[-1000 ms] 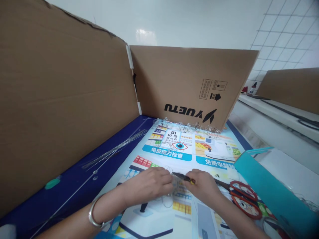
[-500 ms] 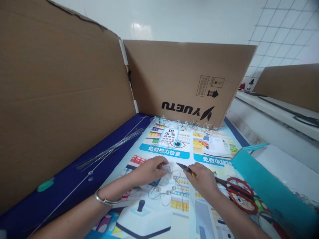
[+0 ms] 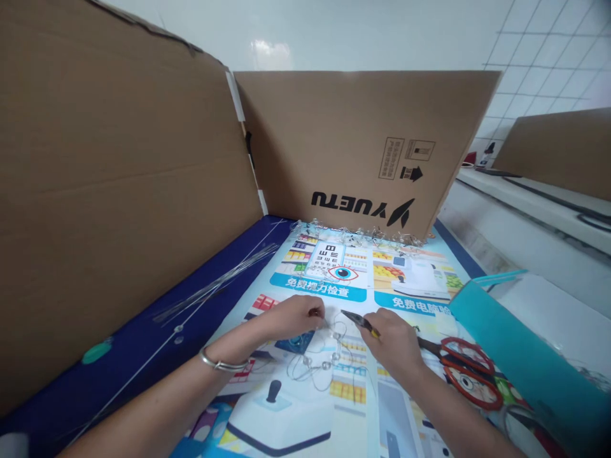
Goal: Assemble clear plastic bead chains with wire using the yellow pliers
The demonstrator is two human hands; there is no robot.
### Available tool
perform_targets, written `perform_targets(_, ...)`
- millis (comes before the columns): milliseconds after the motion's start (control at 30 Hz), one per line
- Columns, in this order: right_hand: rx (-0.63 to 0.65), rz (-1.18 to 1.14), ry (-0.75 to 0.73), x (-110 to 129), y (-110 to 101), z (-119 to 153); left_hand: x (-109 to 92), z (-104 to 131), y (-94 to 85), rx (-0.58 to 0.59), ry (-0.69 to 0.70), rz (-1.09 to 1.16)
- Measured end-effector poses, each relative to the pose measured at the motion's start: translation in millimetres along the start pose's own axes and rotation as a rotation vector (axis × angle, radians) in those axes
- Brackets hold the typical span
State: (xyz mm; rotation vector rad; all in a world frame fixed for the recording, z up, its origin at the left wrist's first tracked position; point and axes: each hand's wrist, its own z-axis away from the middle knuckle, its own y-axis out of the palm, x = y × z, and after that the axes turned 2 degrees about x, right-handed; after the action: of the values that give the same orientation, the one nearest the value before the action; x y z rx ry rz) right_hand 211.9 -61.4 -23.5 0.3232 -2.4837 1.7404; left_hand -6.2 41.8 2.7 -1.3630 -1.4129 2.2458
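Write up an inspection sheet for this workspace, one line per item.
Surface: flat printed poster sheet, blue cloth-like strip at left.
Job's things: thin wire loops with clear round beads; pointed black-and-yellow metal pliers.
Clutter: red-handled metal scissors beside teal open box; clear beaded wire pieces by brown cardboard panel.
Grip: right hand holds pliers; left hand near loops, contact unclear.
Cables: black cable-like line, right ledge.
Surroundings: white tiled wall.

The left hand (image 3: 296,316) holds up looped wire strung with clear beads (image 3: 326,365); the right hand (image 3: 392,340) grips pliers (image 3: 361,323) (tips pointing toward the left hand). Red-handled scissors (image 3: 470,372) lie beside the right forearm, near a teal box (image 3: 529,350).
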Motion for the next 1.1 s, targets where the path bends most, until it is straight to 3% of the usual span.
perform_targets(467, 0.012, -0.019, -0.033, -4.1, 5.3, -0.7, 14.3, 5.2, -8.0, 0.051, 0.018, 0.192)
perform_targets(667, -0.042, -0.056, -0.06, -1.9, 4.9, 1.2, 6.8, 5.0, -7.2, -0.023, 0.073, 0.15)
perform_targets(1100, -0.133, -0.069, -0.13, 5.1, 4.4, 0.8, -9.6, 13.9, -7.0, -0.019, 0.024, 0.393)
